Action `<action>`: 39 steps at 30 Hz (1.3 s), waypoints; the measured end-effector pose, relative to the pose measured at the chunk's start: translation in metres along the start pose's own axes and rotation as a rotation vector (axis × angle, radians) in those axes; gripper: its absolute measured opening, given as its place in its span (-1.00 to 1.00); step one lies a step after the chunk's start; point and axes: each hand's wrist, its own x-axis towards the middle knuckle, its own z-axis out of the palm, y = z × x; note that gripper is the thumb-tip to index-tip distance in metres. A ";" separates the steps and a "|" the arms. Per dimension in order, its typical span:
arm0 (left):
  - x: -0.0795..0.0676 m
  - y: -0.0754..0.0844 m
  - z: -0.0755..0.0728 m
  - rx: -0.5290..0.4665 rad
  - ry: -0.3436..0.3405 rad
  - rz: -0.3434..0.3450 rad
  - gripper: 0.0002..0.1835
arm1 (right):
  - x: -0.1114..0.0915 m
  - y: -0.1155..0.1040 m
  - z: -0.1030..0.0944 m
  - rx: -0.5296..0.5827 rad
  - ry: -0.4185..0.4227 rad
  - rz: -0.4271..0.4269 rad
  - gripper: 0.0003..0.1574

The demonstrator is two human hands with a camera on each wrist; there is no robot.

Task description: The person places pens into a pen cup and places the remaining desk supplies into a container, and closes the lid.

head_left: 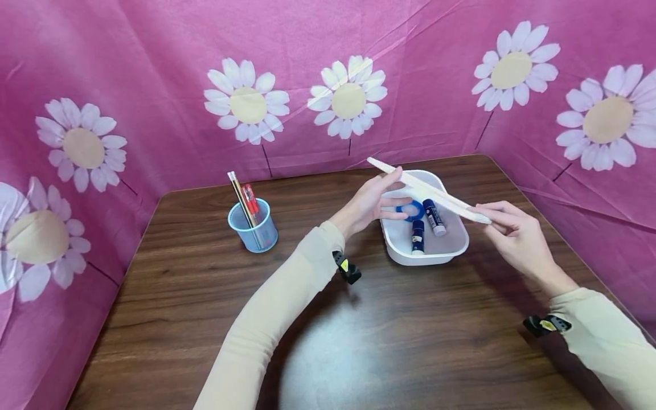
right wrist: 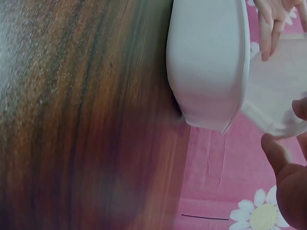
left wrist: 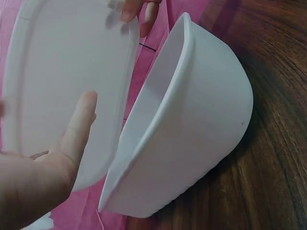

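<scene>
A flat white plastic lid (head_left: 435, 195) is held tilted above a white plastic box (head_left: 427, 259). My left hand (head_left: 365, 206) holds the lid's left part between thumb and fingers, its other fingers spread over the box. At the opposite end, my right hand (head_left: 519, 236) pinches the lid's edge; its fingertips show through the lid in the left wrist view. Inside the box lie two dark blue glue sticks, one (head_left: 434, 217) leaning near the other (head_left: 418, 236), and a blue ring (head_left: 420, 209) like a tape roll. The lid and left fingers partly cover the box's contents.
A light blue mesh cup (head_left: 260, 234) stands to the left, holding striped pencils (head_left: 237, 191) and a red packaged item (head_left: 250, 199). The brown wooden table (head_left: 205, 319) meets a pink flowered cloth (head_left: 302, 154) at its back and sides.
</scene>
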 end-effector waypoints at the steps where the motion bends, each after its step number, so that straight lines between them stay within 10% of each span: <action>1: 0.000 -0.001 -0.002 0.001 0.000 0.003 -0.51 | 0.000 0.001 0.000 -0.002 -0.019 -0.019 -0.52; 15: 0.002 -0.011 -0.026 0.223 0.226 0.006 -0.63 | -0.008 0.011 0.009 -0.065 -0.256 -0.247 -0.21; 39: 0.002 -0.032 -0.032 0.559 0.298 0.006 -0.55 | -0.020 0.009 0.008 -0.046 -0.406 -0.136 -0.31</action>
